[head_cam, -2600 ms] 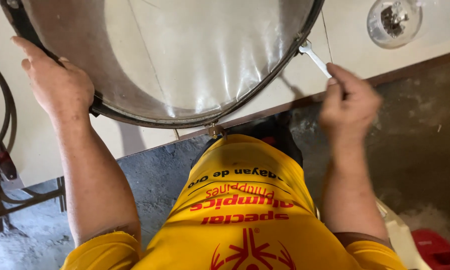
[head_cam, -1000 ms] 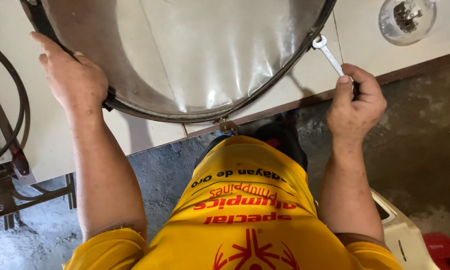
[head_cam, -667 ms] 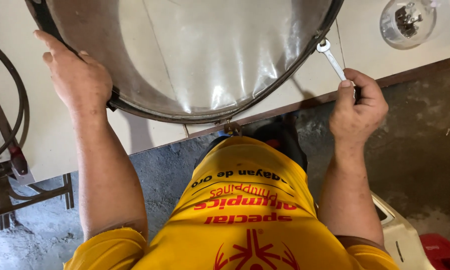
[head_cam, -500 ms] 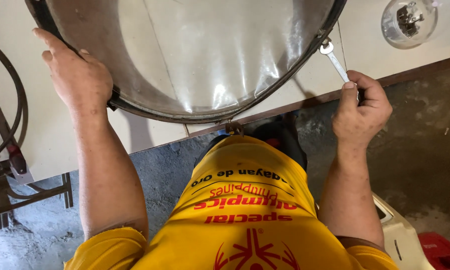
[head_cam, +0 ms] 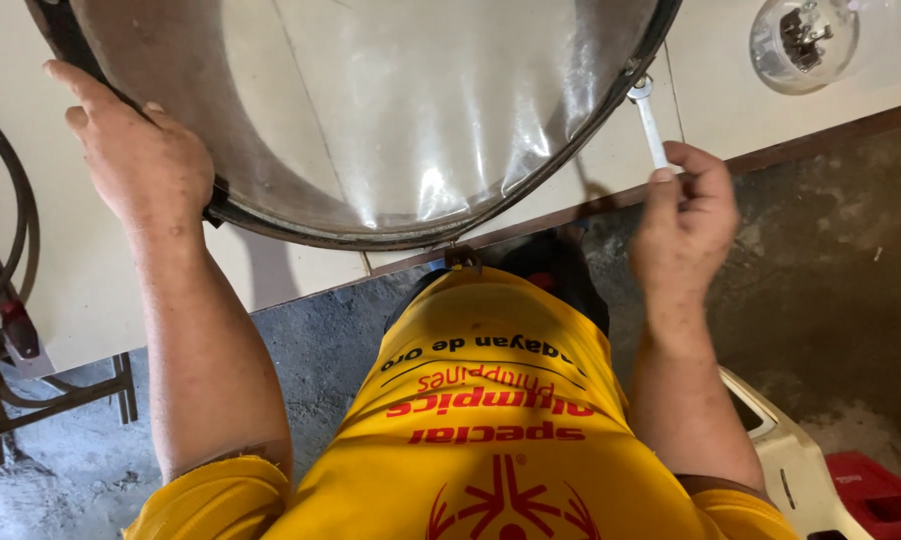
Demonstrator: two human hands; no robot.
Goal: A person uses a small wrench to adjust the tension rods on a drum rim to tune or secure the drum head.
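Head view: you are looking straight down at a drum [head_cam: 371,110] that fills the upper centre of the frame, its clear skin shining and its dark hoop [head_cam: 571,150] curving from the upper left round to the upper right. Your left hand [head_cam: 141,165] lies at the left of the frame, palm over the hoop, fingers spread and pointing up along the rim; it presses on the drum rather than closing round anything. Your right hand [head_cam: 686,220] sits right of centre, closed on the lower end of a small silver wrench [head_cam: 649,118]. The wrench slants up and a little to the left, and its head meets the hoop at the upper right of the drum, by a small fitting on the rim. The drum rests on a pale tabletop [head_cam: 71,290], whose dark edge runs diagonally from lower left to upper right. On the tabletop in the upper right corner stands a round clear container [head_cam: 803,40] with small dark parts inside, well apart from the wrench. Your yellow shirt [head_cam: 491,430] fills the bottom centre. At the left edge, a black cable [head_cam: 16,225] loops over a metal frame. In the lower right corner lies something red [head_cam: 876,495], beside a white object [head_cam: 786,460].
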